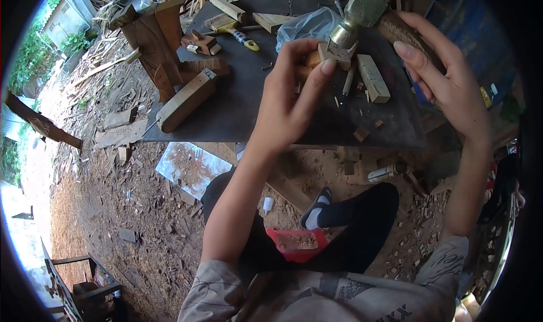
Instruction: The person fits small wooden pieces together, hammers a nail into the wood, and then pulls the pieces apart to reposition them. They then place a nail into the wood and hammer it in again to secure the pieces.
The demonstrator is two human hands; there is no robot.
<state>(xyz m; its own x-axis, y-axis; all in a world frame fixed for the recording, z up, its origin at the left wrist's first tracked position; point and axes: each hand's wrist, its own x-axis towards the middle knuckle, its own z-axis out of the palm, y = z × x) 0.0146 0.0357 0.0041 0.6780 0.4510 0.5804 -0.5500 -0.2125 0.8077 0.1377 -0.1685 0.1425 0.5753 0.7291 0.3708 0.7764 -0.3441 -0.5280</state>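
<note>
My left hand (294,90) is closed round a small wooden block (337,56), held over the dark table. In my right hand (447,76) is the wooden handle of a hammer (362,11). The hammer's metal face rests right at the top of the block, between my two hands. Part of the block is hidden behind my left fingers and thumb. Just right of it, a pale wooden block (373,78) lies on the table, with a thin rod-like piece (349,80) beside it.
The dark tabletop (237,112) carries a long wooden block (186,101), a paintbrush (240,36) with a yellow handle, a clear plastic bag (305,28) and small scraps. A wooden bracket-like piece (153,44) stands at the left. Wood chips cover the ground (141,209).
</note>
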